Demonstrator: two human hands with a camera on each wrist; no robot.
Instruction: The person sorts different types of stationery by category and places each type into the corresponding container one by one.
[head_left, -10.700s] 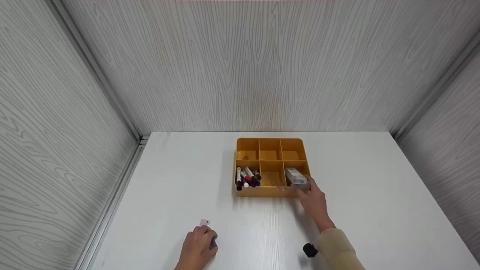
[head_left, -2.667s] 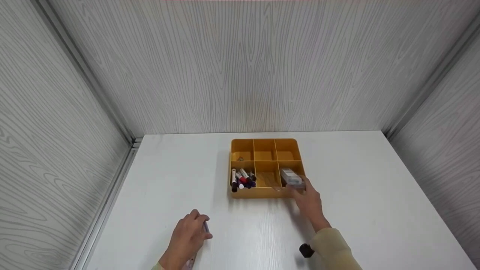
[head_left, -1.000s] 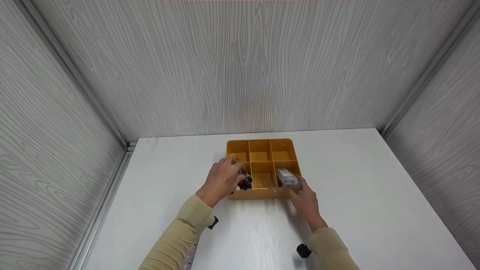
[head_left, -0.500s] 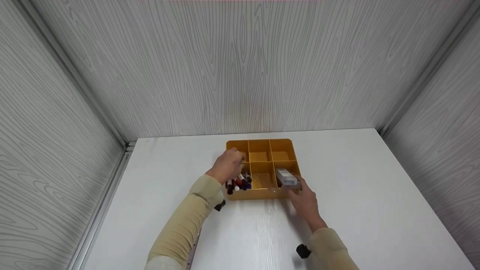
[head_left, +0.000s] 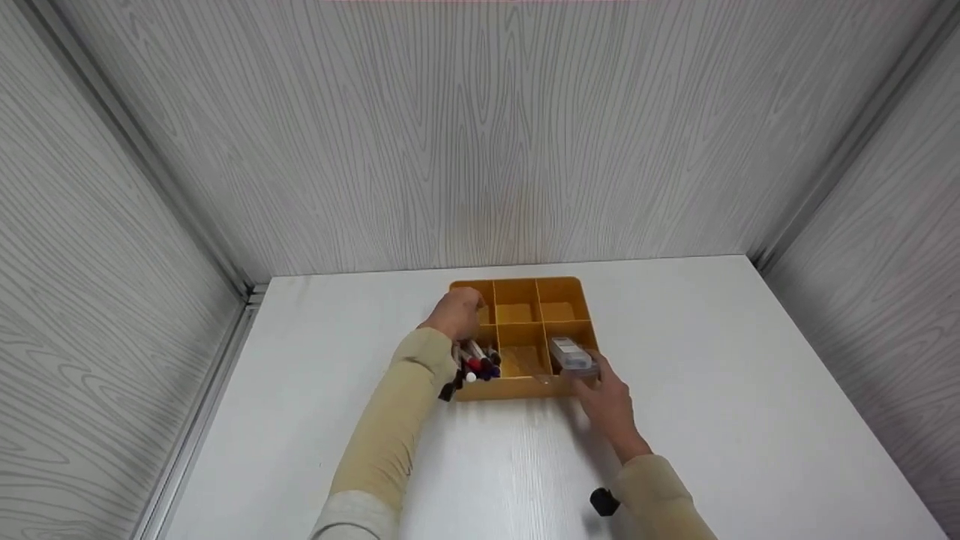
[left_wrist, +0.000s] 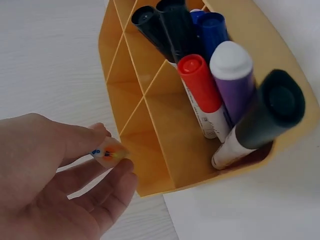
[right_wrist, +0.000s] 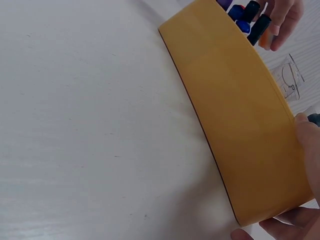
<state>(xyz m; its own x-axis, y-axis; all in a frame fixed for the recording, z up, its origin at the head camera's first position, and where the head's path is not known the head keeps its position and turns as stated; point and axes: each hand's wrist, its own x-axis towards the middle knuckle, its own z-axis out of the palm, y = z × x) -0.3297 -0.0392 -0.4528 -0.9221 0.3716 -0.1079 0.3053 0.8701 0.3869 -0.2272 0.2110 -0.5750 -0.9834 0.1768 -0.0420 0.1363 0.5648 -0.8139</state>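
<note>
In the head view a yellow six-compartment organizer box (head_left: 517, 388) stands on the table. My left hand (head_left: 457, 313) reaches over its back left compartment. In the left wrist view its thumb and forefinger pinch a small pale piece (left_wrist: 109, 153) with orange and blue print, close to the box's outer wall. My right hand (head_left: 606, 401) grips the front right corner, thumb on the rim and fingers round the side. Beside those fingers a clear plastic case (head_left: 571, 354) leans in the front right compartment. Several markers (left_wrist: 210, 95) stand in the front left compartment.
A clear plastic cup-like piece (right_wrist: 289, 80) juts above the rim in the right wrist view. Grained panels (head_left: 480, 135) enclose the table at the back and both sides. A black block (head_left: 603, 502) sits by the right sleeve.
My left hand has moved from the near left table up over the markers to the back left compartment. My right hand stays at the corner. The pinkish strip is now hidden behind the left sleeve.
</note>
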